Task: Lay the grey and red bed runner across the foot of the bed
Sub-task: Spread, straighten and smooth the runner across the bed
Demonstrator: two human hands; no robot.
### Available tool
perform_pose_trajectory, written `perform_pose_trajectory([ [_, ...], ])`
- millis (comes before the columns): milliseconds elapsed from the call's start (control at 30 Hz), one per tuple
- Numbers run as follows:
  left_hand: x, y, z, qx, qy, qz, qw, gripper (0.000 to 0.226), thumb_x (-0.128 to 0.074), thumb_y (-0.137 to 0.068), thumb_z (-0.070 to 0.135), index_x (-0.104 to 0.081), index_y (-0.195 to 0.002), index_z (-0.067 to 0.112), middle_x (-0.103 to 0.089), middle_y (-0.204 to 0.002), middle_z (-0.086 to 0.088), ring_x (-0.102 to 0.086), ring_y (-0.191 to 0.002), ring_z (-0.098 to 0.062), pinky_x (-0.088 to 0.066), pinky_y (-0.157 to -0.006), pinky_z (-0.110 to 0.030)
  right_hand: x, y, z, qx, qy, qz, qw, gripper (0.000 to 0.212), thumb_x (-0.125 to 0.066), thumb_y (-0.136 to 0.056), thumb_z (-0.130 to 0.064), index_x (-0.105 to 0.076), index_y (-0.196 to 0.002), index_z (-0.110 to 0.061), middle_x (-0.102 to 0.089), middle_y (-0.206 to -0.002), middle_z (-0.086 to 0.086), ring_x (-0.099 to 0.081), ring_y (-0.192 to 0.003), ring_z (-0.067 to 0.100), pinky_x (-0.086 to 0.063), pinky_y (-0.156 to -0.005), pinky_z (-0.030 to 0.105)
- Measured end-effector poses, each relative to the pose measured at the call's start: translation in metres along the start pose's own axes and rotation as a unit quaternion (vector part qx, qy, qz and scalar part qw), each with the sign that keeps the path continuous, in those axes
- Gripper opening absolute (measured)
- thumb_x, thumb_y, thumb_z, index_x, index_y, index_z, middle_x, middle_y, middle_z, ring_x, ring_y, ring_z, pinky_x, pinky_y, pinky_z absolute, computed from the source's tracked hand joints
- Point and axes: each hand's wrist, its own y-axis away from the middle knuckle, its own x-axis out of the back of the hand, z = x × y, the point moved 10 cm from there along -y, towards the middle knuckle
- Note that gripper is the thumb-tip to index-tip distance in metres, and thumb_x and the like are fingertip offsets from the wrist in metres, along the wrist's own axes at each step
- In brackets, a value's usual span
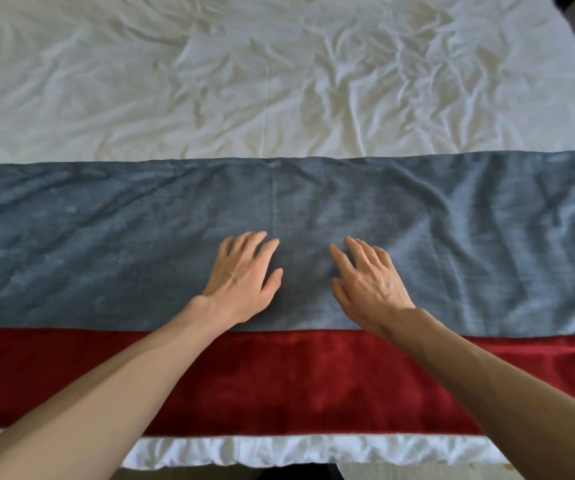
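The two bare forearms, nearest the camera, reach in from about 7 and 5 o'clock over the near edge of the bed and end in flat hands. The fingers (256,244) of the left hand (241,278) are spread apart and pressed palm-down on the cloth, gripping nothing; the right hand (371,282) lies the same way just beside it at 3 o'clock, fingers apart and slightly angled toward 11 o'clock, with a narrow gap of grey fabric between the two thumbs. Both rest near the middle of the bed runner (140,244), which already stretches from the left edge of the view to the right across the foot of the bed, its grey band toward 12 o'clock and its red band (279,379) toward 6. A strip of white sheet (279,452) shows below the red band, and the rumpled white bedding (210,81) fills the view beyond the grey. The laying looks essentially done; what seems left is smoothing, since creases run through the grey toward 3 o'clock and fainter ripples lie toward 9 o'clock. Whether the ends hang evenly cannot be told.
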Motion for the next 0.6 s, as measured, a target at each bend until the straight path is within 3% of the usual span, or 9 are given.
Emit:
perform_pose_trajectory([
  [367,0.006,-0.08,-0.03,-0.012,-0.02,-0.007,1.0,0.055,-0.041,-0.091,0.042,-0.044,-0.136,0.01,-0.042,-0.142,-0.013,-0.037,-0.131,-0.029,-0.025,-0.109,-0.045,0.003,-0.082,0.036,-0.01,-0.015,0.002,1.0,0.051,-0.055,-0.088,-0.021,-0.046,-0.134,-0.002,-0.044,-0.138,0.028,-0.043,-0.127,0.039,-0.034,-0.104,0.047],
  [600,0.004,-0.144,-0.073,0.024,0.001,-0.014,1.0,0.053,-0.033,-0.099,0.032,-0.022,-0.148,0.014,-0.02,-0.156,-0.009,-0.019,-0.142,-0.026,-0.018,-0.114,-0.044,-0.009,-0.162,0.062,0.006,0.0,-0.051,0.999,0.058,-0.035,-0.098,-0.032,-0.013,-0.15,-0.016,-0.009,-0.158,0.013,-0.008,-0.145,0.029,-0.015,-0.114,0.044],
])
